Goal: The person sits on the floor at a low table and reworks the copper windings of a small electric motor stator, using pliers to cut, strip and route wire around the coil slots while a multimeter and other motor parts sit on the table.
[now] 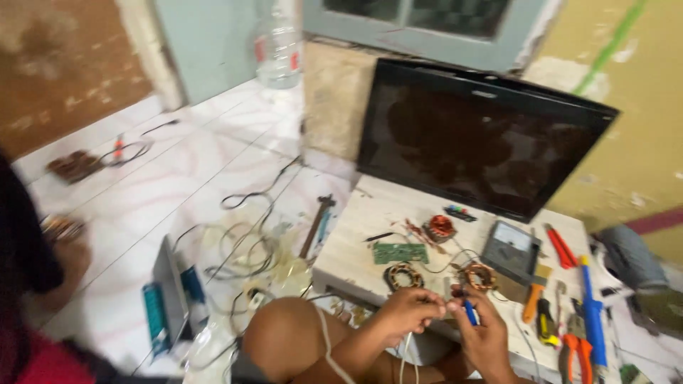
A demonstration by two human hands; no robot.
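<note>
My left hand (pixel 407 311) pinches a thin white wire (pixel 405 355) that hangs down between my knees. My right hand (pixel 486 334) holds a small blue tool (pixel 469 311) tip-up, its fingers closed around it, and meets the left hand at the wire end. Both hands sit at the near edge of a low pale wooden board (pixel 363 235). Just beyond them lie two copper-wound coils (pixel 403 276) (pixel 479 276), a green circuit board (pixel 400 252) and a third coil (pixel 440 227).
A flat black screen (pixel 477 135) leans against the wall behind the board. A grey meter (pixel 510 249), red pliers (pixel 562 247), a blue-handled tool (pixel 592 313) and orange-handled tools (pixel 532 302) lie at right. Cables (pixel 242 249), a hammer (pixel 316 224) and a plastic bottle (pixel 279 50) are on the tiled floor. Another person's arm (pixel 28 249) is at left.
</note>
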